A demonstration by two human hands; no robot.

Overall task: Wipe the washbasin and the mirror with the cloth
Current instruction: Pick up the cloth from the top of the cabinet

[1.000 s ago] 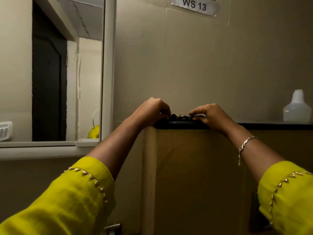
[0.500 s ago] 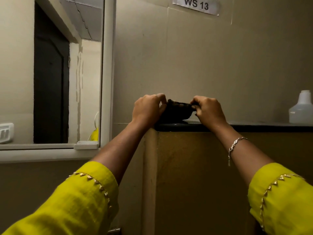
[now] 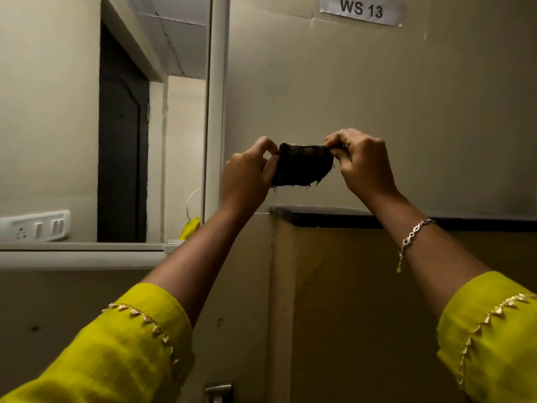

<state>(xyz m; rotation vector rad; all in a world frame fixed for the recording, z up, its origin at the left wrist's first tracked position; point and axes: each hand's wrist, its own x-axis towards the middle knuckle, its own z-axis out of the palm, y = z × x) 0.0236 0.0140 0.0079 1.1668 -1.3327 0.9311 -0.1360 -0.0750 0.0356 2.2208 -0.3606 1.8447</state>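
A small dark cloth [image 3: 302, 165] with frayed edges hangs stretched between both hands, raised above the black ledge [image 3: 334, 218]. My left hand [image 3: 247, 175] pinches its left edge and my right hand [image 3: 363, 161] pinches its upper right corner. The mirror [image 3: 87, 120] in a white frame fills the left side and reflects a dark door. The washbasin is out of view.
A paper label reading WS 13 [image 3: 361, 9] is stuck high on the wall. A white switch plate [image 3: 35, 226] shows at the mirror's lower left. A brown panel [image 3: 363, 301] stands below the ledge. A metal fitting [image 3: 218, 392] peeks in at the bottom edge.
Both hands have lifted the cloth off the black ledge and raised it, spreading it between them. The white bottle at the far right has left the view.
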